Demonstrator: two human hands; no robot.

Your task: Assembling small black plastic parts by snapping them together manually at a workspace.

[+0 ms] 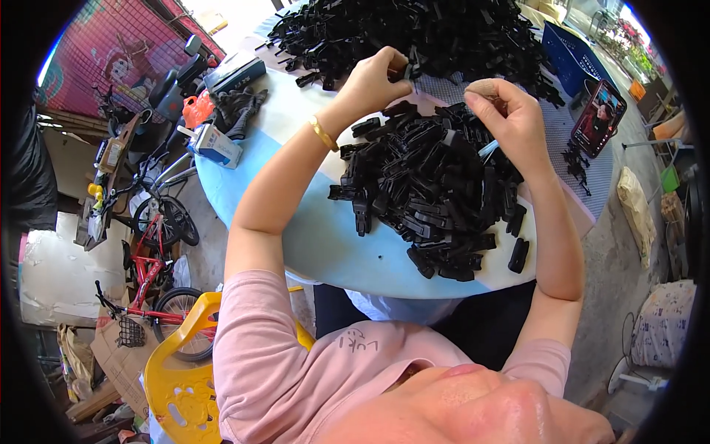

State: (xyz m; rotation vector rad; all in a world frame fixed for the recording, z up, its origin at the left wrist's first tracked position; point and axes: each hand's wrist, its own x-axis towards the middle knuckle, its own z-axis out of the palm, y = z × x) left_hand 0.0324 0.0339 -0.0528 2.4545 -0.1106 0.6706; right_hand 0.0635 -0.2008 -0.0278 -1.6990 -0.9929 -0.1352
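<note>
Your round table (325,251), pale blue and white on top, fills the middle of the view. Across its far side spreads the big heap of black plastic parts (414,33), running nearly from edge to edge. Nearer to you lies the smaller pile of black clips (429,200), a dense mound right of the table's centre, with a few loose ones strayed toward the near rim.

To the left, off the table, a red bicycle (151,259) stands beside a yellow plastic chair (181,370), which sits just behind your left shoulder. On the table's left edge lie a heap of dark gloves (240,107), a dark flat box (237,72) and a small white and blue carton (216,143). At the right edge a phone (599,118) stands propped with its screen lit.

Your left hand (373,81) is raised between the two piles, wrist wearing a gold bracelet (323,134). Its fingers are curled tight, thumb and forefinger pinching a small black clip (407,72) at the tips.

Your right hand (510,118) hovers over the smaller pile, well apart from the left hand. Its fingers are closed in a loose fist around a thin pale blue tool (488,149), whose end pokes out below the palm, just above the clips.
</note>
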